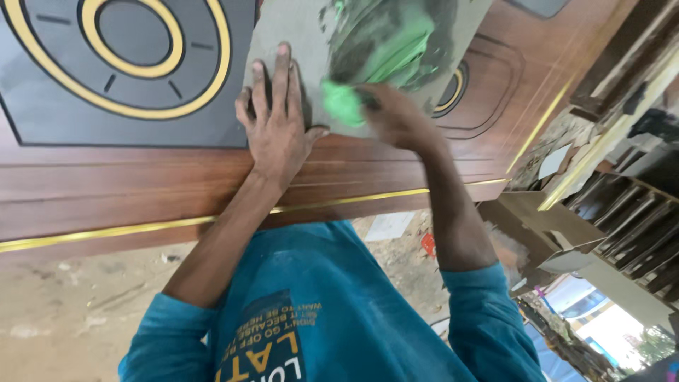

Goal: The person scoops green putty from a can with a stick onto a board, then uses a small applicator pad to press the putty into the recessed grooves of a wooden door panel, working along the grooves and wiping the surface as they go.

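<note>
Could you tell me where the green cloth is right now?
In the head view, the green cloth is top centre, under the right hand, on the grey panel beside the left hand.

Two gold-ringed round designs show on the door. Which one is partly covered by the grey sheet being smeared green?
The smaller ring beside the right hand, mostly hidden under the grey sheet. The large ring past the left hand lies uncovered.

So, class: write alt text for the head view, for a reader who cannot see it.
A person's right hand rubs a green cloth over a grey panel smeared with green, while the left hand presses flat on it. The panel lies on a brown wooden door with gold trim.
</note>
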